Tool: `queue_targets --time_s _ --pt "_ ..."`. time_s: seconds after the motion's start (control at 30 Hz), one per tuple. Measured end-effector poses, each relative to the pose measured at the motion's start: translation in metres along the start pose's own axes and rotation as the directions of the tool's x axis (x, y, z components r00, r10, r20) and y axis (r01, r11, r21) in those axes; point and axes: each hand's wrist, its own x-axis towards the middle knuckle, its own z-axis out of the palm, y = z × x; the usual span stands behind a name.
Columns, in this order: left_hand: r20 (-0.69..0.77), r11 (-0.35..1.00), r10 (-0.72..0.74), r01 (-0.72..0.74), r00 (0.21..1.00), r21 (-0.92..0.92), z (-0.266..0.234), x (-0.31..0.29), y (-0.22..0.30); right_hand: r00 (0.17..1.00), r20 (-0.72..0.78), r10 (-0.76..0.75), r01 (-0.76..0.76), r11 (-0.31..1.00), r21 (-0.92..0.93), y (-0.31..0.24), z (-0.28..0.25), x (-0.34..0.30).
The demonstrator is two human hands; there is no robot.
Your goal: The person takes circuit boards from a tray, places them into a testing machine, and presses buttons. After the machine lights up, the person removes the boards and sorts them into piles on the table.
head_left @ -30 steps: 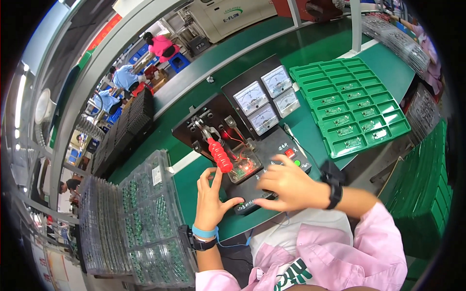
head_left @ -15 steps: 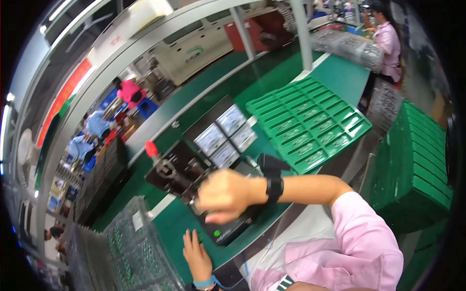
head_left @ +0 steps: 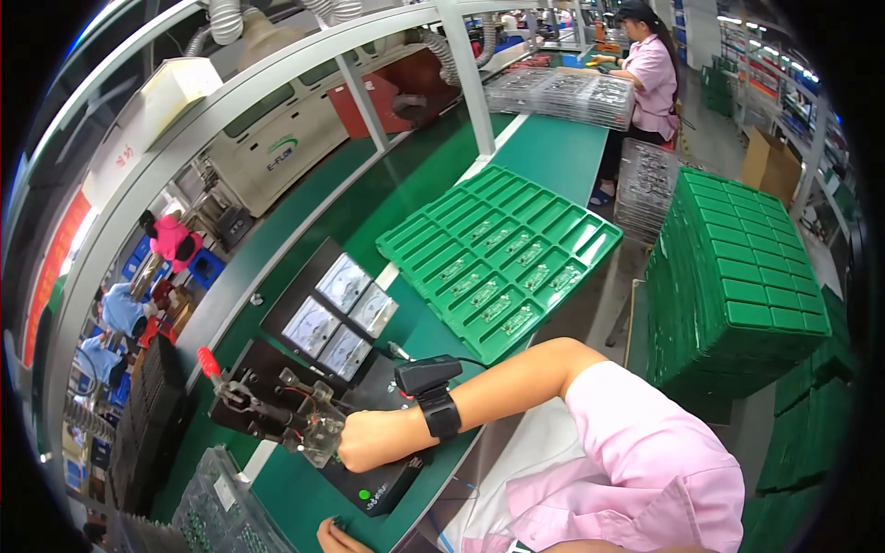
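Observation:
My right hand is closed in a fist against the clear plastic block of a black test fixture. Its fingers curl under, so whatever they grip is hidden. A toggle clamp with a red handle rises from the fixture's left side. Behind it stands a dark panel with several lit displays. Low in the view, my left hand is cut off by the lower edge; its visible fingers are apart over the green bench near the fixture.
A green compartment tray with several small clear parts lies beyond my right arm. Stacked green trays stand to the right. Clear blister trays sit at lower left. A co-worker in pink works at the far end.
The view has swung to the right, so the bench things sit further left and lower. My right fist now rests against the fixture's clear block; my left hand has dropped mostly out of view.

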Motion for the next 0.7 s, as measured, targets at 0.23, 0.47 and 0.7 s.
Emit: queue_targets --time_s 0.23,0.47,0.7 --pt "-0.155 0.994 -0.097 0.102 0.983 0.027 -0.004 -0.010 -0.007 0.950 -0.182 0.254 -0.198 0.940 0.280 0.021 -0.031 -0.054" --pt "-0.192 0.996 -0.069 0.078 0.979 0.039 -0.004 -0.002 -0.001 0.622 -0.340 0.705 -0.691 0.699 0.185 0.187 -0.027 -0.213" --pt "-0.198 0.998 0.042 -0.031 0.979 0.058 -0.012 0.012 0.032 0.272 -0.170 0.947 -0.956 0.287 0.067 0.253 0.010 -0.295"
